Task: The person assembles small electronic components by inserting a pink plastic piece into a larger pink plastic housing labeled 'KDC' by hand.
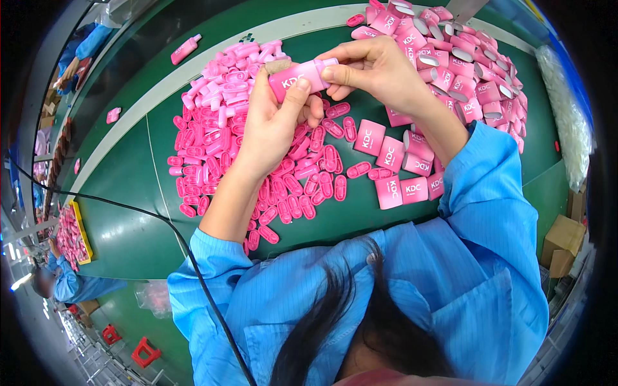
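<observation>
Now left hand (271, 125) holds pink bottle (304, 73), right fingers (347, 76) pinching tip (330, 62)

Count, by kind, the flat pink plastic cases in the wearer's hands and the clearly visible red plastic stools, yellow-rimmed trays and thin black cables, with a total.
Flat pink plastic case, in left hand and right hand: 1
Red plastic stools: 2
Yellow-rimmed tray: 1
Thin black cable: 1
Total: 5

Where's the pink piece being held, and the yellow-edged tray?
Held pink piece (293, 76): head view, on its printed face.
Yellow-edged tray (84, 231): head view, on its yellow rim.
</observation>
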The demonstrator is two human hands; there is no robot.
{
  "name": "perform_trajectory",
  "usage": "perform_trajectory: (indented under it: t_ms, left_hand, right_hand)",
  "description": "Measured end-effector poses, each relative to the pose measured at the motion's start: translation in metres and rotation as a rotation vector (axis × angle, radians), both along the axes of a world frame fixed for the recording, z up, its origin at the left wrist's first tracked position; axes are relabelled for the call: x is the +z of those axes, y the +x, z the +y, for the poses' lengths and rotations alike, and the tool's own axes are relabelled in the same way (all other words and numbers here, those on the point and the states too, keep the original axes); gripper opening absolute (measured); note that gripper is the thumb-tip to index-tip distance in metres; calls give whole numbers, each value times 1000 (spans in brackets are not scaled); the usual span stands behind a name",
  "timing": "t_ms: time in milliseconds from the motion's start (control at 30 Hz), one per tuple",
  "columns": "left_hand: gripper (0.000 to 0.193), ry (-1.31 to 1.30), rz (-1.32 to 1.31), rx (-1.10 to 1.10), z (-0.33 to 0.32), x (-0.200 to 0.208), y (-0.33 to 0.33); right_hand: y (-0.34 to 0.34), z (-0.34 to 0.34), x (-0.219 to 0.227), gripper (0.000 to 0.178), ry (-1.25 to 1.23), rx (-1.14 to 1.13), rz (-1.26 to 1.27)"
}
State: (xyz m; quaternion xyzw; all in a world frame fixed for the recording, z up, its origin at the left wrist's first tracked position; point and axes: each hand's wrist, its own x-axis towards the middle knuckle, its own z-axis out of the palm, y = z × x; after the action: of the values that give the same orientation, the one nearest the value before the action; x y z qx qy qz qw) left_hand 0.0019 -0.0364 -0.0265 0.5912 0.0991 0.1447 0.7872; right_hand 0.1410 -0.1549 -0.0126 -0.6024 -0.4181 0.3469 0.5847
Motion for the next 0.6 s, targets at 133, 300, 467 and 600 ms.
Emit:
perform_trajectory:
  t_ms: [133,300,467,600]
  left_hand:
    - [20,3,-24,26,0,1,2]
    - [21,-17,-42,29,-1,2,0]
    - [22,-19,-40,35,-4,4,0]
    - [23,-42,-91,33,-5,4,-1]
  right_hand:
    - [-6,2,-5,23,37,-68,33]
    - [-9,3,-1,22,47,-108,27]
    - [-12,2,-2,24,96,-92,44]
    - [-17,1,-3,24,135,-138,22]
